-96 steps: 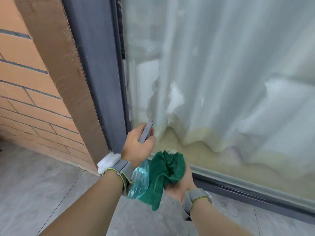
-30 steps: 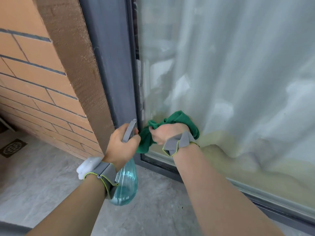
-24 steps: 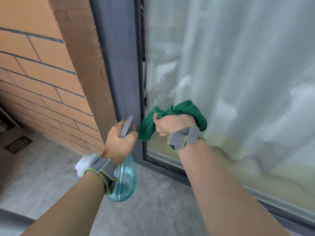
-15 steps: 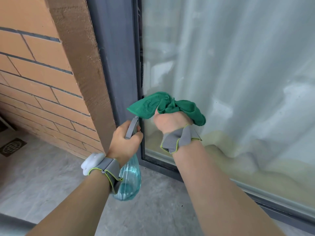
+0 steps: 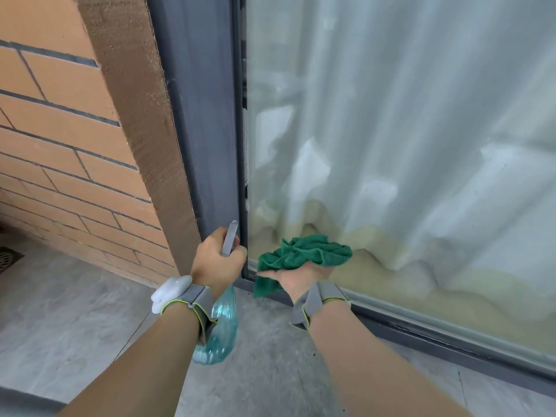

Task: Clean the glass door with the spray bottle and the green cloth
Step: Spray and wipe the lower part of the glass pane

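The glass door (image 5: 391,130) fills the right side, with a pale curtain behind it. My left hand (image 5: 216,260) grips the grey trigger head of a clear blue spray bottle (image 5: 221,329), which hangs below my wrist in front of the door frame. My right hand (image 5: 301,278) is turned palm up at the pane's lower left corner and holds the bunched green cloth (image 5: 304,251). One end of the cloth droops over the thumb side. The cloth covers my right fingers.
A dark grey door frame (image 5: 204,115) stands left of the pane and its bottom rail (image 5: 451,347) runs along the floor. An orange brick wall (image 5: 60,145) is on the left. Grey floor tiles (image 5: 75,320) lie below, with a drain grate (image 5: 7,258) at the far left.
My right hand has come down from wiping higher on the glass to the bottom corner and turned palm up under the cloth. My left hand keeps its grip on the bottle.
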`<state>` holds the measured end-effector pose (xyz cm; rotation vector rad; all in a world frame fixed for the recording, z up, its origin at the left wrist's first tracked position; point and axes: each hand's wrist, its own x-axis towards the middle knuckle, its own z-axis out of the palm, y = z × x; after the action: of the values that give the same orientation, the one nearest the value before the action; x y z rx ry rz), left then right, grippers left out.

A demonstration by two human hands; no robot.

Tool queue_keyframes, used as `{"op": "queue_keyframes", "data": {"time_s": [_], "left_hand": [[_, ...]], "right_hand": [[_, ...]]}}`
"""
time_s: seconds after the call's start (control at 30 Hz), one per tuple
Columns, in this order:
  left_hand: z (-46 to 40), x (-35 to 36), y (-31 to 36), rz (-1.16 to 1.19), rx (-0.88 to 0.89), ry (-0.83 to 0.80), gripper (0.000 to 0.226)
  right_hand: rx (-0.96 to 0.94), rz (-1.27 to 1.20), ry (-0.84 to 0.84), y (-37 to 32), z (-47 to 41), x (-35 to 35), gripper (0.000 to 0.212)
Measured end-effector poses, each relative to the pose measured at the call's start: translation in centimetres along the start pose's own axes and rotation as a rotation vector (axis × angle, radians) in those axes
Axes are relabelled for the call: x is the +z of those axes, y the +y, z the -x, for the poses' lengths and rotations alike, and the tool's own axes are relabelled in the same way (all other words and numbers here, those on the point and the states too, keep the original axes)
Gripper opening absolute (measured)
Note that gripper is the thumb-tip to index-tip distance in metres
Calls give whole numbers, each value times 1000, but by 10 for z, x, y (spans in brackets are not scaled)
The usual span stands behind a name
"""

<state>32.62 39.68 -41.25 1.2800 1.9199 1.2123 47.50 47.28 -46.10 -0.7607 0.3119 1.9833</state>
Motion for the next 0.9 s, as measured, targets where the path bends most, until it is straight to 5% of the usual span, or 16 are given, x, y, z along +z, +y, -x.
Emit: {"op": "queue_keyframes", "data": {"time_s": [0.13,0.37,0.47,0.57,0.67,0.8,0.9], "left_hand": [[-2,-9,6,94,10,2,18],[-3,-20,17,108,69,38,27],[2,-22,21,105,79,75,28],[8,-20,25,93,86,77,27],[11,-16,26,83,94,65,26],[9,-15,22,102,110,54,23],[10,-5,15,97,97,69,14]], "right_hand": [[-182,-143,-65,19,13,9,68],[-837,523,222,40,44,32,41],[-1276,1168,98,37,52,34,40],[-1838,2160,-96,20,33,22,49],[-2114,2746,-251,-6,25,26,45],[-2175,2742,-330,-26,38,37,44],[-2155,2652,-101,-39,52,40,54]]}}
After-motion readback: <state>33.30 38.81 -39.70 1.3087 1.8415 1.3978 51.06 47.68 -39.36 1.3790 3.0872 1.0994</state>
